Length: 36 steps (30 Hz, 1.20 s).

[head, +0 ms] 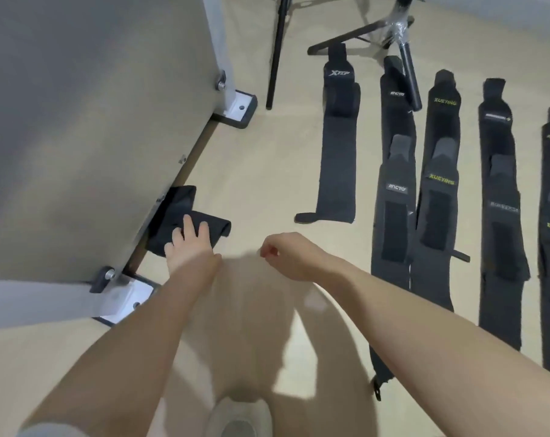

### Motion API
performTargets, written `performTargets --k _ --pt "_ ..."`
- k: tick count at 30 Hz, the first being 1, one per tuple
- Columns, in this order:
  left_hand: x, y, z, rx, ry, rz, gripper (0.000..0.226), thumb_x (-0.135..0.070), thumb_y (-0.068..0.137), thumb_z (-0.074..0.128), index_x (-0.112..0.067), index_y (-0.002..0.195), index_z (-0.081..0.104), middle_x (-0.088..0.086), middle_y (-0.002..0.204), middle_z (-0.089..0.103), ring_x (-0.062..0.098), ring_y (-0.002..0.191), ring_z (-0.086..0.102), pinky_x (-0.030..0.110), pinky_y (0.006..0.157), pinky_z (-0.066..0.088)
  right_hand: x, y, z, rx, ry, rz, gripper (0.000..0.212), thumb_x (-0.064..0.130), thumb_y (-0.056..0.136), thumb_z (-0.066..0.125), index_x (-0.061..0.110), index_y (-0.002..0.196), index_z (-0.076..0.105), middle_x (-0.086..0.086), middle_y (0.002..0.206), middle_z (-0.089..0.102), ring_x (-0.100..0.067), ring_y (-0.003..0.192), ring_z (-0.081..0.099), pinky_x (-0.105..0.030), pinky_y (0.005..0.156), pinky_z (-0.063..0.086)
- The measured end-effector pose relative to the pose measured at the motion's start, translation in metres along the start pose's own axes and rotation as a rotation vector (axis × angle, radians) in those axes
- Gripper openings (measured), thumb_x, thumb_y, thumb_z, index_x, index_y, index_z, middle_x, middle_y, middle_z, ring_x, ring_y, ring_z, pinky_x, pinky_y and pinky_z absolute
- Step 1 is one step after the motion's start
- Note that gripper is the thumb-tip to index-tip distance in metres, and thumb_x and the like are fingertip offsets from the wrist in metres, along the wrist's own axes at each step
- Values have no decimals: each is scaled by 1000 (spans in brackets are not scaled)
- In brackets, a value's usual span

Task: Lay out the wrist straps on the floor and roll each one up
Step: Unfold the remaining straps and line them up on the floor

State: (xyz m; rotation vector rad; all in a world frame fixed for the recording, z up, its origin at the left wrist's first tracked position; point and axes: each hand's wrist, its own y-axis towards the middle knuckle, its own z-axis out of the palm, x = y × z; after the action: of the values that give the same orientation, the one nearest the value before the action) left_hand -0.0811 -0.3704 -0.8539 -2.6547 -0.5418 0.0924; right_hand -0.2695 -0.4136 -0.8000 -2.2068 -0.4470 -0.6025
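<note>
Several black wrist straps lie flat in a row on the beige floor at the right: an XTEP strap (339,143), a MCYO strap (393,197), a XUEYING strap (439,184) and others (503,216) beyond it. A folded black strap (185,212) lies at the foot of the grey panel. My left hand (190,244) rests on this strap with fingers spread flat. My right hand (288,257) hovers over bare floor, fingers loosely curled, holding nothing.
A large grey panel (88,121) on white brackets fills the left side. Black tripod legs (278,52) and a black handle (409,77) stand at the top, the handle overlapping one strap. My shoe (239,421) shows at the bottom edge.
</note>
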Motion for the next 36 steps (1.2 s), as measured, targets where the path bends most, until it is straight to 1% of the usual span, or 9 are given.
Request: performTargets --k 2,4,7,12,16,22,27,31,36 --pt "3 11 5 -11 78 78 49 -16 58 80 -4 101 60 22 105 61 34 80 57 31 58 38 -4 2 4 6 12 19 29 9 92 37 9 105 63 2 103 61 -21 98 55 -32 85 47" --pt "4 16 -1 -26 45 105 27 -5 55 76 -2 75 59 17 70 58 29 62 53 23 48 25 -12 3 5 -24 37 66 26 9 93 38 7 103 62 14 81 52 -17 87 50 -25 71 42" --pt "-14 6 -15 -118 -283 215 19 -8 89 51 -9 100 66 14 89 64 29 84 56 29 59 36 -27 -2 5 -145 174 147 24 9 95 40 5 106 61 21 75 45 -14 83 46 -13 60 35" --pt "-64 -55 -58 -108 -764 514 30 -2 86 48 -17 99 70 -8 89 67 13 83 56 20 69 36 -34 -37 -5 -467 708 289 32 13 97 46 15 129 46 4 108 51 -13 84 55 -24 80 50" --pt "-94 -71 -81 4 -1077 560 28 -5 83 44 -15 89 70 -7 79 68 10 73 60 16 66 45 -45 -76 -32 -504 1124 357 23 22 98 47 15 119 53 -3 108 60 -17 91 59 -28 82 52" --pt "-141 -103 -117 95 -1197 477 30 -1 85 48 -23 85 69 -12 85 69 13 85 65 40 83 55 -64 -119 -46 -461 1271 366 20 18 96 44 11 87 60 -2 71 58 -20 71 57 -37 90 49" --pt "-177 -120 -145 36 -1041 606 27 -1 84 50 -21 85 68 -8 86 68 12 88 64 39 83 55 -77 -140 -44 -535 1104 451 23 30 96 48 9 87 51 -7 82 52 -23 87 48 -43 101 43" --pt "-210 -135 -152 47 -1139 586 29 0 88 47 -22 82 65 -5 82 65 8 75 61 20 64 52 -104 -156 -42 -370 1476 438 54 70 86 41 26 113 56 -2 109 65 -24 108 54 -47 106 33" --pt "-234 -146 -123 204 -1431 397 35 6 91 36 -18 90 61 3 91 65 19 84 60 32 71 52 -131 -173 -62 -422 1742 267 44 53 87 58 22 118 60 -11 115 68 -31 107 63 -46 92 52"
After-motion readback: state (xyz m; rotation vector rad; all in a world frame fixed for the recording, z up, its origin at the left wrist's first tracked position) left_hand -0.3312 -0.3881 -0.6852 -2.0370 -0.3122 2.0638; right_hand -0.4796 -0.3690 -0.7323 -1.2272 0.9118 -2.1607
